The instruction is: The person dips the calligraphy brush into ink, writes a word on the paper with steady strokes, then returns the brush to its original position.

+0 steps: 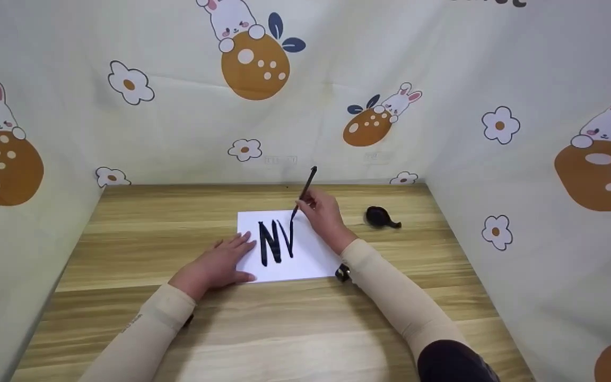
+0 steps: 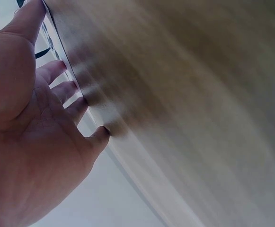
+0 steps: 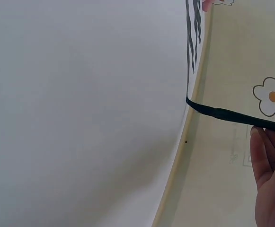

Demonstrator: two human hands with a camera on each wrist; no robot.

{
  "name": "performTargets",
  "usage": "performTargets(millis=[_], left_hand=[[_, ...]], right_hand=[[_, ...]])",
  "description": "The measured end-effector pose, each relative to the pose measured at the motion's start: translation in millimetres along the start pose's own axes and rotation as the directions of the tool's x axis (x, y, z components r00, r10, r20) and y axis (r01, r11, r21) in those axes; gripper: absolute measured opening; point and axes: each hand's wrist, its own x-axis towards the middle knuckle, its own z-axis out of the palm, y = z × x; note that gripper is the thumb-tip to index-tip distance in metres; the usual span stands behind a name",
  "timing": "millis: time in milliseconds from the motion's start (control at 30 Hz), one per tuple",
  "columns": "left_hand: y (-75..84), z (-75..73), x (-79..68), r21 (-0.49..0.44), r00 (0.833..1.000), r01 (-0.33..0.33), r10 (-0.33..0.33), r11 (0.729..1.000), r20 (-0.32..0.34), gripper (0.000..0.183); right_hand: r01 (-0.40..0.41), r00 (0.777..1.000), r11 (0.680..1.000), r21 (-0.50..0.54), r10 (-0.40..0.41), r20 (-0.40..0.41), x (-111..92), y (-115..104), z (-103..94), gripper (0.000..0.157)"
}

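- A white sheet of paper [image 1: 313, 260] was observed lying flat on the wood-grained bench [image 1: 284, 334]; all positions below were taken from that sheet.
- Black strokes were noted on the sheet: an N-like mark [image 1: 263, 244] on its left half and, just right of that mark, a narrower V-like mark [image 1: 291, 240].
- A slim dark brush [image 1: 307, 185] was found above the sheet's far part, tilted, with its handle leaned away beyond the far edge; its tip was placed at the upper end of the V's right stroke, and in the right wrist view the bristles were seen bent there.
- The brush was held by the right hand [image 1: 326, 215] over the sheet's far right portion; the grip was recorded as pinching the handle between thumb and fingers.
- The left hand [image 1: 223, 261] was laid across the sheet's left edge; its grip was recorded as spread, with fingertips rested on the paper and the thumb placed at the near left corner.
- A black dish [image 1: 377, 216] with a tail-like handle was located right of the sheet, apart from it.
- A curtain [image 1: 178, 127] printed with rabbits and flowers was hung beyond the sheet.
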Motion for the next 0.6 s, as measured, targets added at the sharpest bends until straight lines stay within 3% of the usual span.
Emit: performTargets(millis=[300,600], left_hand=[[-1.4,2.1,0.9,0.001,1.000,-0.004,0.004,1.000,0.000,0.092],[-0.7,1.6,0.6,-0.011,1.000,0.008,-0.008,1.000,0.014,0.092]], right_hand=[[0.001,0.999,1.000,-0.019,-0.002,-0.035,-3.0,-6.8,-6.4,0.005],[0.030,0.999,0.999,-0.015,-0.030,-0.013,-9.6,-9.4,-11.5,0.005]])
